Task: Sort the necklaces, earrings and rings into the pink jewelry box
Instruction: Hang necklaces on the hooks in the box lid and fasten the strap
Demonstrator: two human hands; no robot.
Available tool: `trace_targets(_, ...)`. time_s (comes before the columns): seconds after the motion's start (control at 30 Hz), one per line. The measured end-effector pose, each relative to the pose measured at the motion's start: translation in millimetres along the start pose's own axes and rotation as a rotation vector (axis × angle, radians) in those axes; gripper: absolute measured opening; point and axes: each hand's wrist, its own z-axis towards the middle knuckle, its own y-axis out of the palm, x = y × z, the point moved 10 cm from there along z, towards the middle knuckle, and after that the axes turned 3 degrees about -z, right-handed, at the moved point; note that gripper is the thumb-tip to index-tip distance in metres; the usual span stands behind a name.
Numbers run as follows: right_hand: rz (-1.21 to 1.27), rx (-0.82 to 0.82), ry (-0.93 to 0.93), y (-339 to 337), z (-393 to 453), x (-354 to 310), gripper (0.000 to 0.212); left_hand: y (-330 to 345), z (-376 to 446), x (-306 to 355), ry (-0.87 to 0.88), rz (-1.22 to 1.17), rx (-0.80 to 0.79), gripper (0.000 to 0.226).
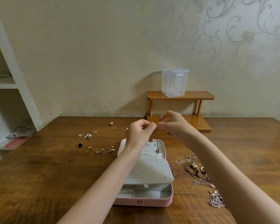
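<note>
Both forearms extended forward; left hand (140,132) and right hand (173,122) raised, fingertips pinched, nearly touching.

A home room: floral wallpaper (233,29), wooden table (47,167), white wall shelves (5,85).

Count: 1 pink jewelry box (153,201), open; 1 clear plastic container (175,82); 1 two-tier wooden shelf (181,95); 2 hands (140,132). Loose earrings (96,139) roughly a dozen; tangled necklaces (199,177), number indeterminate.
</note>
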Motion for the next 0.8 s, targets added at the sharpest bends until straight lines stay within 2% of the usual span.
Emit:
trace_targets(0.1,-0.233,0.043,-0.089,2.7,1.9,-15.4,0.006,-4.5,-0.1,7.4,0.114,0.096,0.045,0.016)
trace_targets(0.17,-0.263,0.107,-0.102,-1.1,2.6,-16.8,0.010,-6.2,1.0,5.3,0.113,0.098,0.059,0.021)
trace_targets(0.23,-0.013,0.170,-0.023,-7.2,3.0,-5.0,0.015,-5.9,3.6,-4.3,0.042,0.041,0.045,0.019)
trace_targets(0.37,0.773,0.224,0.180,-9.7,3.4,26.5,0.010,0.5,5.8,-27.9,-0.144,-0.080,-0.046,0.010)
trace_targets(0.43,1.152,0.166,0.208,-6.9,6.7,28.3,0.006,-3.6,4.9,-41.1,-0.273,-0.249,-0.033,0.009)
trace_targets(0.5,1.284,0.080,0.185,-8.4,9.3,20.9,0.013,-6.8,3.4,-52.3,-0.406,-0.486,-0.012,0.009)
trace_targets(0.53,1.206,0.053,0.177,-10.5,9.5,18.7,0.019,-7.3,3.6,-54.9,-0.447,-0.589,-0.006,0.010)
trace_targets(0.6,0.849,0.031,0.143,-13.0,8.4,15.1,0.023,-8.1,6.2,-56.0,-0.468,-0.648,-0.009,0.014)
trace_targets(0.7,0.286,-0.002,0.075,-3.0,3.5,8.1,0.010,-5.4,8.3,-47.0,-0.419,-0.552,-0.050,0.016)
trace_targets(0.8,-0.041,-0.128,-0.008,19.3,2.8,4.2,0.018,-7.5,10.4,-37.0,-0.362,-0.453,-0.081,0.014)
